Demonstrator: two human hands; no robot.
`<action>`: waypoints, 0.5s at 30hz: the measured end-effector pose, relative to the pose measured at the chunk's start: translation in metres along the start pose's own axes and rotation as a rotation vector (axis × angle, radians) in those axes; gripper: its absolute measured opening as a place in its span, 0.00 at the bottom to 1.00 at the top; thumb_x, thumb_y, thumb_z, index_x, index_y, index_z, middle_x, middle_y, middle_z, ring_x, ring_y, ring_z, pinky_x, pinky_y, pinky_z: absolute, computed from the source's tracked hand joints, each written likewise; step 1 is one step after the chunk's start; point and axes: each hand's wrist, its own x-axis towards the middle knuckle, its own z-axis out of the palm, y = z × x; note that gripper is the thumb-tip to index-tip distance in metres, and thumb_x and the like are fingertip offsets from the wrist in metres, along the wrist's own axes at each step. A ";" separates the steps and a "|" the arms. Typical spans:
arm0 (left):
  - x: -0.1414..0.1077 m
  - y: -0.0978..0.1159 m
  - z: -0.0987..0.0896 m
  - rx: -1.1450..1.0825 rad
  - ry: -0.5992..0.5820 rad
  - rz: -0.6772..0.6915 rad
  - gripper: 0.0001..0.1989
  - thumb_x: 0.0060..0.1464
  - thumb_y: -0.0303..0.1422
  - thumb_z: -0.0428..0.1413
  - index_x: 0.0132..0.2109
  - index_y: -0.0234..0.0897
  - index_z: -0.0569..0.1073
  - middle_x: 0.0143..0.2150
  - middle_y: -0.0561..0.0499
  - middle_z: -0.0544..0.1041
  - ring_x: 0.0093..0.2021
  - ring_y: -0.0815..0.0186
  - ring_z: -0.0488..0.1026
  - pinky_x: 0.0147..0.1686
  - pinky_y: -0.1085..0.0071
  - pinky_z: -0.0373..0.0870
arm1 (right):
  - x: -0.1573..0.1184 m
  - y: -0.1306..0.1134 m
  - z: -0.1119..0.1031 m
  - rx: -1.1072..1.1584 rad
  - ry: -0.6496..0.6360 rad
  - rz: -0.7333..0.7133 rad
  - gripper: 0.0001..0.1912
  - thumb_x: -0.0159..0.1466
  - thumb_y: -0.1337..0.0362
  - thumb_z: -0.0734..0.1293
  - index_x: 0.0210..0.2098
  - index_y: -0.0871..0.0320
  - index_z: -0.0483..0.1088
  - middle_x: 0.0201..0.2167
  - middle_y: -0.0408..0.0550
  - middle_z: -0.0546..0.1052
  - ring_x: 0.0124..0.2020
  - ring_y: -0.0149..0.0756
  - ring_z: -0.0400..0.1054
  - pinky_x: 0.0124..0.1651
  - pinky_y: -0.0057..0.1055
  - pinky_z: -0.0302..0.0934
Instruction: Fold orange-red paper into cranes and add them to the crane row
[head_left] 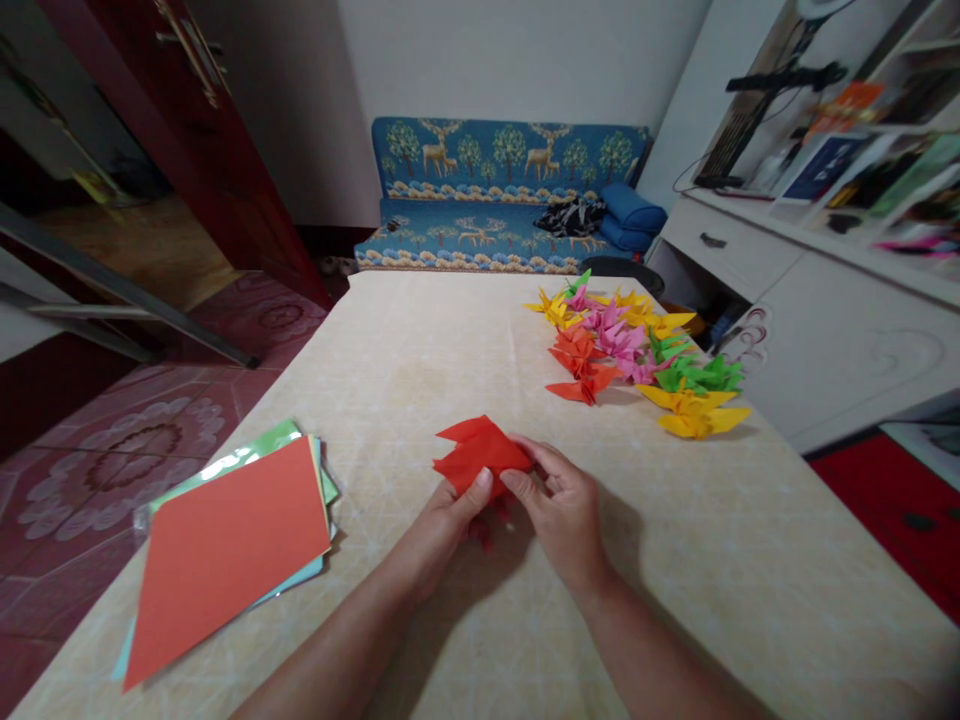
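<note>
A folded piece of red paper [480, 452], with pointed tips toward the left, is held between both hands over the middle of the table. My left hand [456, 508] grips its lower edge, the thumb pressed on top and the other fingers hidden beneath. My right hand [564, 500] pinches the paper's right side between thumb and fingers. Small red bits show below the paper, between the hands; I cannot make out whether they belong to it. Farther back on the right lie several folded paper cranes, among them a red crane [585, 384] and a yellow crane [696, 412].
On the left of the table [405, 350] lies a stack of coloured paper with an orange-red sheet [240, 550] on top. Beyond the table stands a blue patterned sofa [480, 235]. A white cabinet [847, 320] borders the right side, and a dark red door [225, 170] the left.
</note>
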 end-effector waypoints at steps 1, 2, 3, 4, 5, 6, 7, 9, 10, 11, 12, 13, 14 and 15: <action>0.000 0.000 0.000 -0.007 0.002 0.007 0.21 0.55 0.48 0.54 0.43 0.34 0.75 0.33 0.44 0.74 0.27 0.67 0.66 0.23 0.74 0.63 | 0.000 0.000 0.000 0.020 0.002 0.033 0.22 0.57 0.61 0.71 0.50 0.57 0.72 0.42 0.51 0.78 0.41 0.40 0.73 0.42 0.32 0.69; 0.001 -0.001 0.000 -0.013 0.011 0.016 0.21 0.56 0.47 0.54 0.44 0.34 0.75 0.34 0.44 0.74 0.27 0.67 0.66 0.23 0.74 0.63 | 0.001 0.001 -0.001 0.045 0.000 0.061 0.26 0.56 0.60 0.72 0.54 0.58 0.69 0.41 0.51 0.78 0.39 0.39 0.73 0.39 0.32 0.69; 0.001 -0.001 -0.001 -0.018 0.026 0.027 0.21 0.56 0.47 0.54 0.46 0.35 0.75 0.36 0.44 0.75 0.28 0.68 0.66 0.23 0.75 0.63 | 0.001 0.001 -0.001 0.068 -0.006 0.081 0.30 0.55 0.59 0.72 0.56 0.59 0.67 0.39 0.51 0.78 0.37 0.38 0.73 0.37 0.31 0.68; 0.002 -0.002 -0.001 -0.019 0.046 0.044 0.20 0.56 0.46 0.54 0.47 0.35 0.75 0.37 0.44 0.75 0.29 0.68 0.67 0.24 0.75 0.63 | 0.002 0.000 -0.001 0.085 -0.010 0.095 0.31 0.55 0.59 0.72 0.56 0.60 0.66 0.36 0.50 0.78 0.35 0.37 0.73 0.36 0.30 0.68; 0.002 -0.002 -0.002 -0.014 0.069 0.063 0.20 0.56 0.45 0.55 0.48 0.36 0.74 0.39 0.44 0.75 0.30 0.68 0.67 0.25 0.75 0.64 | 0.003 0.000 -0.002 0.091 -0.010 0.104 0.30 0.54 0.59 0.73 0.54 0.60 0.68 0.35 0.49 0.78 0.34 0.37 0.73 0.35 0.30 0.68; 0.003 -0.002 -0.002 0.002 0.093 0.082 0.19 0.55 0.45 0.56 0.47 0.36 0.75 0.39 0.45 0.75 0.30 0.68 0.67 0.26 0.75 0.64 | 0.003 -0.001 -0.002 0.089 -0.004 0.111 0.27 0.54 0.59 0.73 0.51 0.61 0.70 0.34 0.49 0.78 0.34 0.37 0.73 0.35 0.29 0.67; 0.003 -0.003 -0.003 0.031 0.118 0.105 0.18 0.54 0.44 0.57 0.45 0.35 0.75 0.37 0.46 0.75 0.29 0.68 0.67 0.26 0.75 0.64 | 0.004 -0.001 -0.002 0.080 0.003 0.116 0.24 0.53 0.59 0.73 0.48 0.60 0.72 0.34 0.49 0.78 0.34 0.37 0.72 0.35 0.29 0.67; 0.004 -0.002 -0.004 0.122 0.163 0.150 0.16 0.53 0.43 0.58 0.40 0.33 0.76 0.31 0.48 0.75 0.27 0.70 0.65 0.26 0.75 0.63 | 0.005 -0.002 -0.003 0.054 0.015 0.110 0.18 0.54 0.60 0.73 0.42 0.59 0.74 0.34 0.49 0.78 0.34 0.36 0.72 0.36 0.29 0.67; 0.004 -0.002 -0.005 0.173 0.179 0.166 0.16 0.53 0.43 0.59 0.37 0.32 0.76 0.28 0.49 0.73 0.25 0.70 0.65 0.25 0.75 0.62 | 0.005 -0.001 -0.003 0.042 0.014 0.097 0.16 0.54 0.61 0.72 0.41 0.58 0.75 0.34 0.48 0.78 0.34 0.36 0.72 0.36 0.29 0.66; 0.004 -0.001 -0.005 0.222 0.190 0.177 0.16 0.53 0.43 0.58 0.34 0.31 0.76 0.26 0.50 0.72 0.24 0.71 0.64 0.25 0.75 0.61 | 0.005 0.000 -0.003 0.030 0.010 0.079 0.14 0.55 0.62 0.72 0.41 0.58 0.75 0.34 0.48 0.78 0.34 0.35 0.72 0.36 0.29 0.66; 0.005 -0.001 -0.006 0.262 0.199 0.186 0.17 0.53 0.43 0.58 0.33 0.31 0.76 0.24 0.51 0.72 0.24 0.71 0.64 0.25 0.75 0.60 | 0.004 0.000 -0.003 0.014 0.006 0.059 0.13 0.55 0.63 0.72 0.40 0.57 0.75 0.34 0.48 0.78 0.34 0.35 0.72 0.37 0.29 0.66; 0.005 0.000 -0.006 0.293 0.202 0.194 0.16 0.54 0.43 0.58 0.33 0.30 0.76 0.24 0.50 0.72 0.24 0.70 0.65 0.26 0.75 0.61 | 0.004 0.001 -0.003 -0.005 0.008 0.038 0.12 0.55 0.63 0.71 0.40 0.57 0.75 0.34 0.47 0.78 0.34 0.35 0.71 0.37 0.29 0.66; 0.005 0.001 -0.006 0.317 0.204 0.205 0.16 0.54 0.42 0.57 0.34 0.30 0.77 0.26 0.50 0.74 0.25 0.69 0.66 0.26 0.75 0.61 | 0.003 0.002 -0.002 -0.023 0.016 0.019 0.12 0.55 0.64 0.71 0.41 0.57 0.75 0.33 0.46 0.78 0.33 0.34 0.71 0.37 0.29 0.66; 0.005 0.002 -0.006 0.337 0.206 0.226 0.16 0.54 0.41 0.57 0.35 0.30 0.77 0.27 0.49 0.75 0.27 0.68 0.68 0.28 0.74 0.63 | 0.003 0.003 -0.002 -0.036 0.021 0.006 0.13 0.55 0.65 0.71 0.41 0.57 0.75 0.32 0.46 0.77 0.33 0.34 0.71 0.37 0.29 0.65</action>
